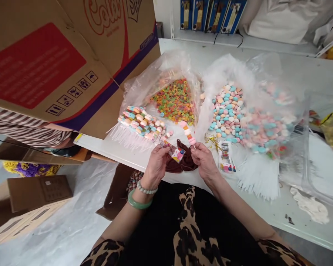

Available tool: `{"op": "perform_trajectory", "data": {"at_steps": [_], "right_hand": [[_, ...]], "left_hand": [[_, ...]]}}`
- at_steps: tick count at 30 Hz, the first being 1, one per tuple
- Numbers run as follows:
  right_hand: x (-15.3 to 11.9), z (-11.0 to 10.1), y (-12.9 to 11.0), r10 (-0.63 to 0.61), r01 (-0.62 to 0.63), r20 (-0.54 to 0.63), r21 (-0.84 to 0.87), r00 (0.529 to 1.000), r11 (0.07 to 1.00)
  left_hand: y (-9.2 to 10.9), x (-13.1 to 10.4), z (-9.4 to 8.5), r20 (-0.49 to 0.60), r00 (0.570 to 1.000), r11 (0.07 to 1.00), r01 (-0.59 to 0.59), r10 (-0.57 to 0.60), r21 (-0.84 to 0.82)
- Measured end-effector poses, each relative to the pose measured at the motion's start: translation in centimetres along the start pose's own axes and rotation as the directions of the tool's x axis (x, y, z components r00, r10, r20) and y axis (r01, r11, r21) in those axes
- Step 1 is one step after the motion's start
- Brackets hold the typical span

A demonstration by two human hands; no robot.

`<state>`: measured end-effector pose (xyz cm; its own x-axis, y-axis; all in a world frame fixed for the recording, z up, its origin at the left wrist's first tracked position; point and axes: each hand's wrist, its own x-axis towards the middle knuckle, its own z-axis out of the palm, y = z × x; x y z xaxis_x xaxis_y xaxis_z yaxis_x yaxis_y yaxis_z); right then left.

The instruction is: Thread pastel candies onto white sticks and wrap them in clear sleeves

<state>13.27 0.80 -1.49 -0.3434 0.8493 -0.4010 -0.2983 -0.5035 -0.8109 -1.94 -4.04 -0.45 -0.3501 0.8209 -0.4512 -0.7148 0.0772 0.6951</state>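
Observation:
My left hand (157,162) pinches a small clear printed plastic bag (178,153). Between the thumb and fingers of my right hand (205,160) is the stick of a candy skewer (188,133), upright and threaded with pink, white and orange pieces. Beyond my left hand lies a pile of candy skewers (141,121) with their white sticks toward me. Ring-shaped candies (175,99) fill an opened bag behind. Pastel candies (229,109) spill from another bag. Gold twist ties (213,141) and more printed bags (225,156) lie near my right hand. Brown cloth (180,165) is beneath both hands.
A large cardboard box (100,66) stands at the left, with striped fabric (22,125) beside it. White sticks (259,177), a crumpled white cloth (309,205) and a clear plastic bin (308,147) are at the right. An open carton (115,192) sits below the table edge.

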Motion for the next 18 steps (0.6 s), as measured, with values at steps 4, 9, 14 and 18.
{"op": "perform_trajectory", "data": {"at_steps": [4,9,14,18], "right_hand": [[-0.2,0.9,0.6,0.041,-0.040,0.048,-0.023,0.998,0.999],[0.2,1.2,0.9,-0.016,0.014,-0.041,-0.042,0.999,0.999],[0.8,1.1,1.1,0.028,-0.028,-0.008,-0.085,1.000,0.996],[0.9,1.4,1.7,0.038,-0.039,-0.013,-0.100,0.999,0.994]], "left_hand": [[-0.6,0.2,0.3,0.026,0.999,0.999,0.024,-0.025,0.032],[-1.1,0.0,0.1,0.068,0.991,0.988,0.107,-0.115,0.107],[-1.7,0.3,-0.6,0.084,0.970,0.960,0.212,-0.230,0.182],[-2.2,0.8,-0.9,0.017,0.988,0.978,0.148,-0.152,0.144]]}}
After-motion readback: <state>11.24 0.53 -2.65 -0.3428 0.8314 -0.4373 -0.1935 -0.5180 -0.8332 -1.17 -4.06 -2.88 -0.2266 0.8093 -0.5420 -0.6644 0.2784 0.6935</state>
